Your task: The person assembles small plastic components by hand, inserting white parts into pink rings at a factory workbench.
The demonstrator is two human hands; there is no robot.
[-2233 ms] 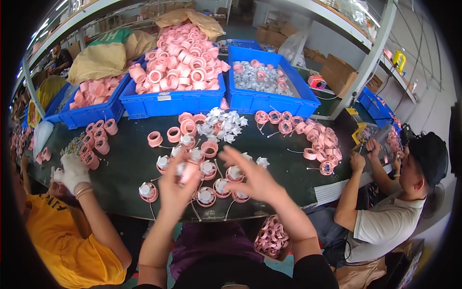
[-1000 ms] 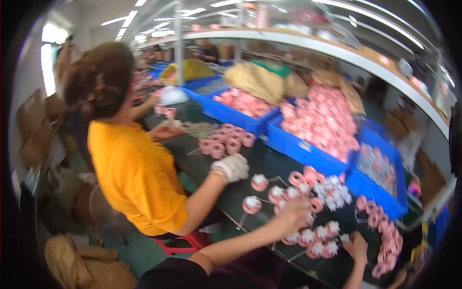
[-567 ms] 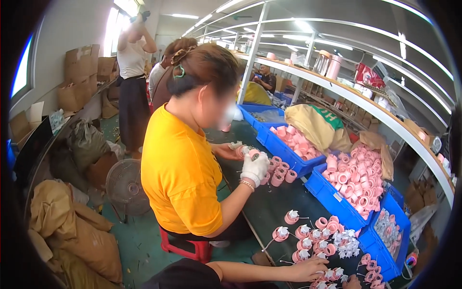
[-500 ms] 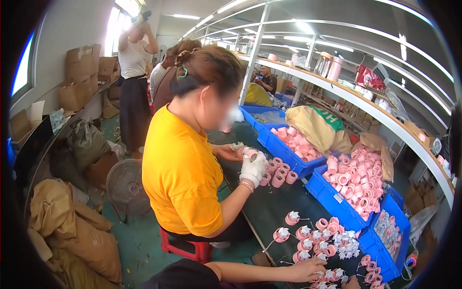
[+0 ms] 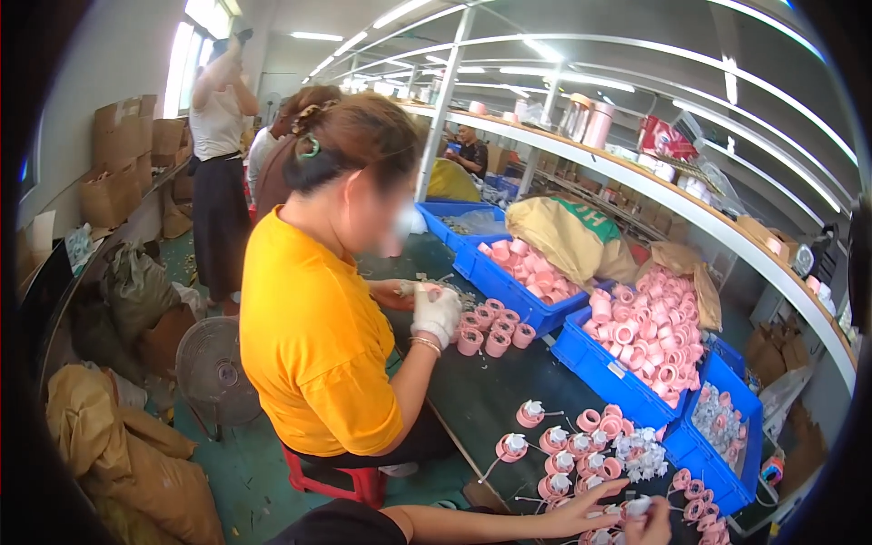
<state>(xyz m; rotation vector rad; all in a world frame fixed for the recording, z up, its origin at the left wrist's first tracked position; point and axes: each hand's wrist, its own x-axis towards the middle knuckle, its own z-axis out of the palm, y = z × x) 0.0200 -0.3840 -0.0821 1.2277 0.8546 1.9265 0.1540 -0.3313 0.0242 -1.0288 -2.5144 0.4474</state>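
Note:
My left hand [image 5: 584, 514] reaches in from the lower edge, its fingers stretched out and apart over the pink rings with white fittings [image 5: 557, 461]. Close beside its fingertips, my right hand [image 5: 650, 524] pinches a small white plastic fitting [image 5: 639, 505]; whether a pink ring is under it I cannot tell. Thin pale wires stick out from several of the assembled rings. A pile of loose white fittings [image 5: 641, 452] lies just beyond my hands. Plain pink rings [image 5: 696, 490] stand in a group to the right of my right hand.
Blue bins hold pink rings [image 5: 649, 331] and pale fittings [image 5: 718, 418] along the far side of the dark table [image 5: 490, 400]. A co-worker in a yellow shirt [image 5: 309, 336] sits at the left, handling pink rings. A shelf [image 5: 636, 171] runs above the bins.
My left hand has lifted off the assembled rings, its fingers now stretched out. My right hand has come up into view with a white fitting. The whole view has shifted slightly.

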